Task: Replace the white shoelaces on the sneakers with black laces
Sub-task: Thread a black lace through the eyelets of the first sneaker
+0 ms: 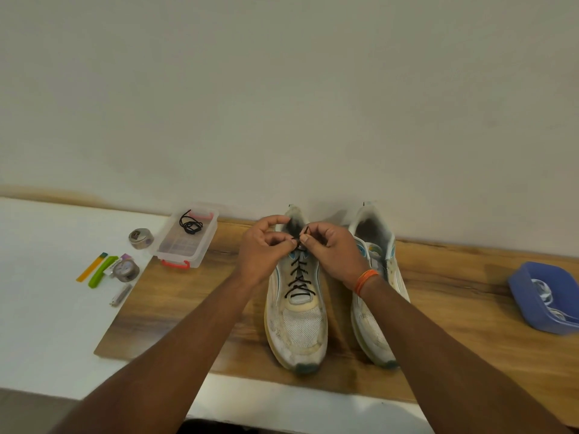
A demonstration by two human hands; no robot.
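Note:
Two worn white sneakers stand side by side on a wooden board, toes toward me. The left sneaker [297, 321] carries a black lace [299, 278] crossed through its eyelets. Above its tongue, my left hand [264, 245] and my right hand [332, 249] each pinch an end of that black lace, fingertips nearly touching. The right sneaker [376, 296] shows no lace; my right wrist, with an orange band, covers part of it. A second black lace [190, 223] lies coiled on a clear plastic box [188, 238].
A blue tray [542, 296] at the right holds white laces. Left of the wooden board [188, 308], on the white table, lie two tape rolls [141, 239], green and yellow sticks [100, 270] and a small metal tool [120, 295]. A wall rises close behind the shoes.

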